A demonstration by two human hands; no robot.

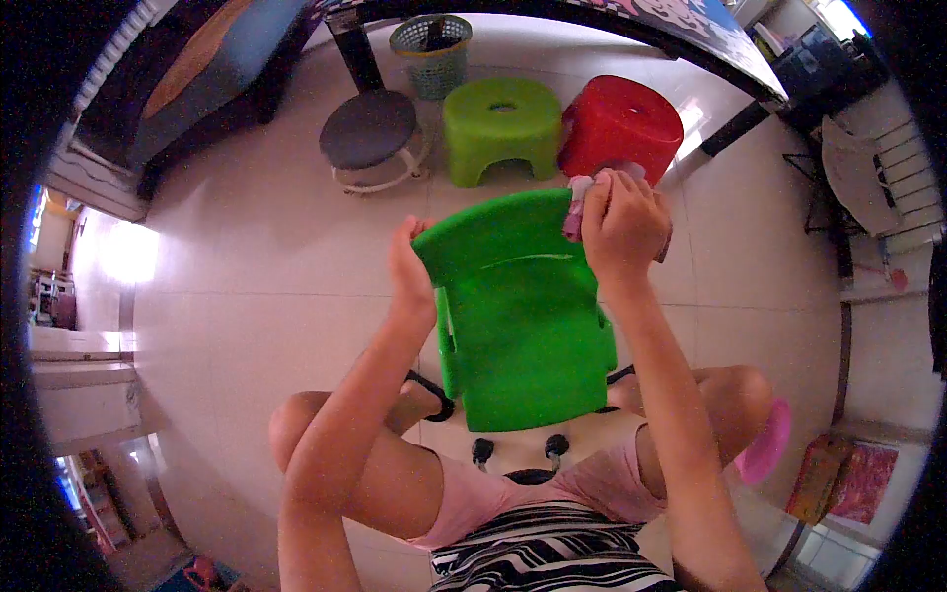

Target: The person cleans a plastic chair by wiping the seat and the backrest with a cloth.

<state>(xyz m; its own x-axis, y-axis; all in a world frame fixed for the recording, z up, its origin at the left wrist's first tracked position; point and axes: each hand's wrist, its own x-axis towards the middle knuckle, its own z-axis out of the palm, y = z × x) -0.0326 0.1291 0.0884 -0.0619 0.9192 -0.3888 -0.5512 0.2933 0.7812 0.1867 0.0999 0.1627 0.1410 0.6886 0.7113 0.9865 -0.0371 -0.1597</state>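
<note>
A green plastic child's chair (528, 326) is tilted in front of my knees, its curved backrest edge facing away from me. My left hand (409, 261) grips the left corner of the backrest, with most of its fingers hidden behind the plastic. At the right top corner, my right hand (623, 222) is closed round a pinkish cloth (575, 209), which is pressed against the chair's edge. The chair's legs are hidden from this angle.
Beyond the chair stand a round grey stool (368, 128), a lime green plastic stool (502, 123) and a red plastic stool (626, 123). A woven plastic basket (434, 64) is by a table leg (355, 54). A pink item (764, 444) is beside my right knee.
</note>
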